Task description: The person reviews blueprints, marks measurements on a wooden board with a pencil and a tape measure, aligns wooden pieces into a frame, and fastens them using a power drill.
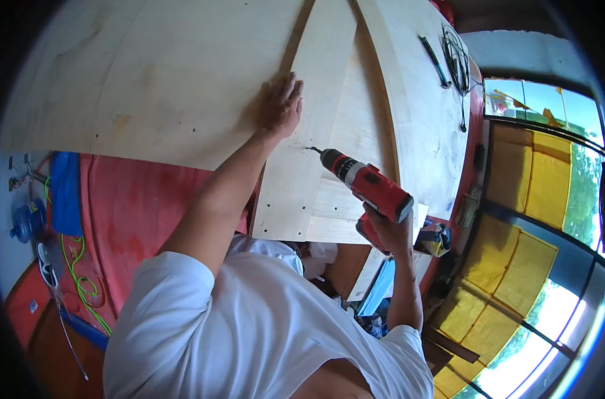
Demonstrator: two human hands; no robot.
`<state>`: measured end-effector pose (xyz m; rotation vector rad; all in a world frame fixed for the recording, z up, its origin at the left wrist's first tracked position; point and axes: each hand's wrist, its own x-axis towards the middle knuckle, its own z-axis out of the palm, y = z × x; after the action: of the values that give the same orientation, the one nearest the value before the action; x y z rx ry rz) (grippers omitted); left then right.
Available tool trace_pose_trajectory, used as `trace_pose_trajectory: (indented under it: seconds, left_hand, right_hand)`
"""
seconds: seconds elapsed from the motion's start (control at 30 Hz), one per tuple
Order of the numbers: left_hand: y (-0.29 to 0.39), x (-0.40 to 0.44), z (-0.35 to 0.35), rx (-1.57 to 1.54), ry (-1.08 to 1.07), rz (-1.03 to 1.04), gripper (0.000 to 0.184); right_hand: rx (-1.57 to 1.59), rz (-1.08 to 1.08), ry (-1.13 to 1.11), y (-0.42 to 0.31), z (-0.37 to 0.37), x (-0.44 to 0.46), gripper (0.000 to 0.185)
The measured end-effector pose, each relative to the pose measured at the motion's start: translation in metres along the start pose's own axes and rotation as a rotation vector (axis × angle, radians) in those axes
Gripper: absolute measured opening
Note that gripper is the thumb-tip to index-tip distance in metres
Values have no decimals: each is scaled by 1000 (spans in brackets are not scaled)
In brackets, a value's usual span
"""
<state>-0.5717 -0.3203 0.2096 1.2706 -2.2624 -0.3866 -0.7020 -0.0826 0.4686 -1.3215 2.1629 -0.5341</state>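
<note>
My right hand (390, 229) is wrapped around the handle of a red and black cordless drill (381, 189). The drill points up and to the left, and its thin bit (313, 149) meets the face of a pale wooden board (292, 183). A little above the bit, my left hand (286, 110) lies on the board near its left edge, fingers stretched out and holding nothing. Several small dark holes or screw heads dot the board's near end. A second wooden strip (389, 80) runs at an angle on the right.
Beneath the boards lies a large plywood sheet (162, 80). A hammer (435, 62) and a coiled black cable (456, 63) rest on its right part. Below left are a red surface (143, 213) and a green cord (83, 282). Windows with yellow panels (515, 259) line the right side.
</note>
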Motion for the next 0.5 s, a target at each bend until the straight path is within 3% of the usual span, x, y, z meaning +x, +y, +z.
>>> trace_pose_trajectory:
  seconds: [0.13,0.5]
  left_hand:
    - [1,-1,-7,-11,11,-5,46]
    - [2,1,-12,14,-46,-11,47]
  right_hand:
    - [-127,114,-65,-5,-6,18,36]
    - [-135,53,-143,-10,-13,42,33]
